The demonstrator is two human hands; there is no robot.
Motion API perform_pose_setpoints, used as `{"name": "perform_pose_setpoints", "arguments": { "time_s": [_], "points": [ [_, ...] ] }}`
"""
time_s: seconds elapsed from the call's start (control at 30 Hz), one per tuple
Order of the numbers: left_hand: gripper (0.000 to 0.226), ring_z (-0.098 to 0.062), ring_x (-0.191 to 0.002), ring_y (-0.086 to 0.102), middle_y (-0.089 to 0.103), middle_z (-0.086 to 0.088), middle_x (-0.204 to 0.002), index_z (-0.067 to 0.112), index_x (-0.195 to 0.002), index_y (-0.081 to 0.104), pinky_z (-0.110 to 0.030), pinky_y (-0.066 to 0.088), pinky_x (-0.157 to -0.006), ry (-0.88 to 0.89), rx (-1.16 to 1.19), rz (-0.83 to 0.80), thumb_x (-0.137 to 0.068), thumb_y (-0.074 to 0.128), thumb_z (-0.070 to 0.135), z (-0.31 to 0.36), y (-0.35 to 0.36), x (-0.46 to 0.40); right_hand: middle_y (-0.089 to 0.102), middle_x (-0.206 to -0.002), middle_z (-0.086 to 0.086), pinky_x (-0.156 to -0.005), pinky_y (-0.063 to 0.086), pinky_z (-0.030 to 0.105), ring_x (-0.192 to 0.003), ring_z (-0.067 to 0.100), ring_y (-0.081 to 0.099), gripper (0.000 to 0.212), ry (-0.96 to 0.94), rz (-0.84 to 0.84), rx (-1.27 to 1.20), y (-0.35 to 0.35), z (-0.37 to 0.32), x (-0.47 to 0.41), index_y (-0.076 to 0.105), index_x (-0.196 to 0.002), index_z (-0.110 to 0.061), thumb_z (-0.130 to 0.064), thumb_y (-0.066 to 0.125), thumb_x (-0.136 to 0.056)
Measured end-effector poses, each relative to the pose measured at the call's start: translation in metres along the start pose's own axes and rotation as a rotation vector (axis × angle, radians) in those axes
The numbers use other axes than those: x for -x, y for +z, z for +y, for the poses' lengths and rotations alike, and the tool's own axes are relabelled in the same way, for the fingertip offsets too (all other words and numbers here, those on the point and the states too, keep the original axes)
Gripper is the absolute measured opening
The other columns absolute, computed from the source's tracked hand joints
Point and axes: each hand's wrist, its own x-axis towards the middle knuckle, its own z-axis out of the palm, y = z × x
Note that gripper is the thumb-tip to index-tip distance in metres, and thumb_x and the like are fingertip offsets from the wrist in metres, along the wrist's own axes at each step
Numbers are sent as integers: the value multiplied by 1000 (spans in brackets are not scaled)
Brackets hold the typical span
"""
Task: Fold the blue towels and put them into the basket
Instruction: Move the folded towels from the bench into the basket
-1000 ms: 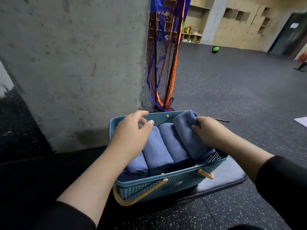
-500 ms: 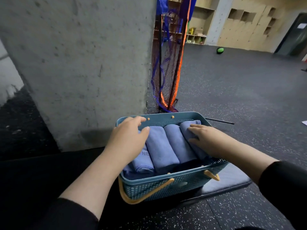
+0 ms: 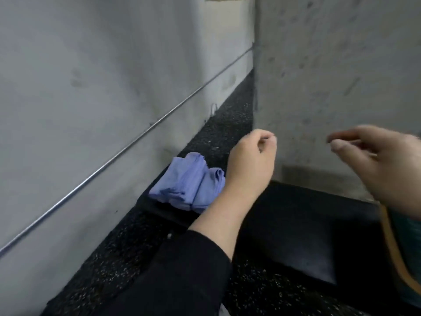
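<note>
A pile of crumpled blue towels (image 3: 185, 182) lies on the far left end of the black mat (image 3: 293, 229), close to the grey wall. My left hand (image 3: 250, 163) hovers in the air just right of the pile, fingers loosely curled, holding nothing. My right hand (image 3: 382, 163) hangs in the air at the right, fingers loosely bent and empty. Only a sliver of the blue basket (image 3: 410, 254) with its tan handle (image 3: 391, 247) shows at the right edge; its contents are out of view.
A grey wall (image 3: 91, 99) with a thin metal rail (image 3: 127, 147) runs along the left. A concrete pillar (image 3: 341, 65) stands behind the hands. Black speckled floor (image 3: 227, 124) lies between wall and mat.
The view has swung left, away from the basket. Both hands have lifted off the towels in the basket and now hang empty in the air. The pile of loose towels has come into view.
</note>
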Motion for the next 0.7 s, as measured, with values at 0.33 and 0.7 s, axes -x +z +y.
{"name": "perform_pose_setpoints", "arguments": {
  "time_s": [0.33,0.7],
  "points": [
    [29,-33,-111,62,70,-11,-116,13,-120,67,-35,45,-87,-406,-398,202,-100,53,30,-165,-132,-14,65,-122,7,-92,56,43,-104,26,66,79,496,-472,-251,253,-25,-12,50,-141,-10,-59,70,-83],
    [55,-32,-105,63,67,-14,-116,4,-126,58,-39,50,-91,-664,-355,-143,-86,75,38,-224,-119,-41,61,-93,9,-51,42,27,-77,23,60,46,845,-429,-405,340,-31,-34,56,-113,-4,-26,81,-82]
  ]
}}
